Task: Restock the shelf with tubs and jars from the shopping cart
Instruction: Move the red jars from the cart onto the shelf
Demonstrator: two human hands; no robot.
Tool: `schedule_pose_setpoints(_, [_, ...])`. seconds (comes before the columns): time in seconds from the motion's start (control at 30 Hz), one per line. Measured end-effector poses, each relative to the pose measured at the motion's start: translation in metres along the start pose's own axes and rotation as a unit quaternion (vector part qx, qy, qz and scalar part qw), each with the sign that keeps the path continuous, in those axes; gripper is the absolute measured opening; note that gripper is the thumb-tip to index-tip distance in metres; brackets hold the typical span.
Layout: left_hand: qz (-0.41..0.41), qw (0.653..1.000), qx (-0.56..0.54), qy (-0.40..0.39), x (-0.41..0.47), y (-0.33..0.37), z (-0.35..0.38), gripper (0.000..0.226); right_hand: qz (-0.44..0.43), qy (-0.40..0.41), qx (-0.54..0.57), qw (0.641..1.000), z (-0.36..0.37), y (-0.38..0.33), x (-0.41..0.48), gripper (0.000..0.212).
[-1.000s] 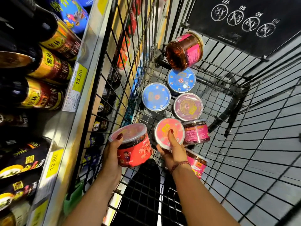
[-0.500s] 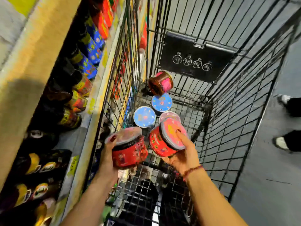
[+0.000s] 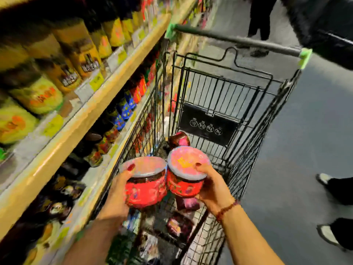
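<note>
- Up come both tubs, higher over the basket than a moment ago, and the view has swung towards the shelves.
- Left hand [image 3: 116, 190] grips a round red plastic tub with a clear lid [image 3: 146, 190], thumb hooked over the rim, fingers curled round the side.
- Right hand [image 3: 214, 188] holds a second round red tub with a pink lid [image 3: 183, 185], thumb on top, tub tilted.
- Both tubs sit side by side, seemingly touching, above the black wire shopping cart [image 3: 219, 88].
- Deep inside the cart lies a dark jar with a pink label [image 3: 178, 139].
- Close on the left runs the wood-edged shelf [image 3: 91, 111], carrying blurred yellow-labelled bottles [image 3: 84, 54].
</note>
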State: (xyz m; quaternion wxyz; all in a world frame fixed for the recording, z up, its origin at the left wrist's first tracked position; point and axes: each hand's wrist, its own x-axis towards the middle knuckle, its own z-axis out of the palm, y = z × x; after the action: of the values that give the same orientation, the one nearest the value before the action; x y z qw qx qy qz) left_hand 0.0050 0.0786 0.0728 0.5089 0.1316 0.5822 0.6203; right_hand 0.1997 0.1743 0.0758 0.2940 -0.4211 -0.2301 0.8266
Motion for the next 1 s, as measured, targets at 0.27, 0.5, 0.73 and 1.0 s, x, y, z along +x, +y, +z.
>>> schedule_pose_setpoints(0.27, [0.091, 0.993, -0.04, 0.07, -0.07, -0.004, 0.042, 0.062, -0.037, -0.184, -0.073, 0.98, -0.027, -0.041, -0.048, 0.115])
schedule_pose_setpoints(0.5, [0.155, 0.975, -0.045, 0.152, -0.141, 0.016, 0.038, 0.078, -0.069, -0.289, -0.169, 0.94, -0.001, -0.04, -0.07, 0.115])
schedule_pose_setpoints(0.73, [0.227, 0.93, -0.08, 0.277, -0.238, 0.035, -0.009, 0.062, -0.047, -0.358, -0.195, 0.912, 0.076, 0.015, -0.103, 0.117])
schedule_pose_setpoints(1.0, [0.276, 0.877, -0.117, 0.375, -0.404, 0.024, -0.078, 0.075, 0.043, -0.499, -0.192, 0.844, 0.157, 0.111, -0.212, 0.109])
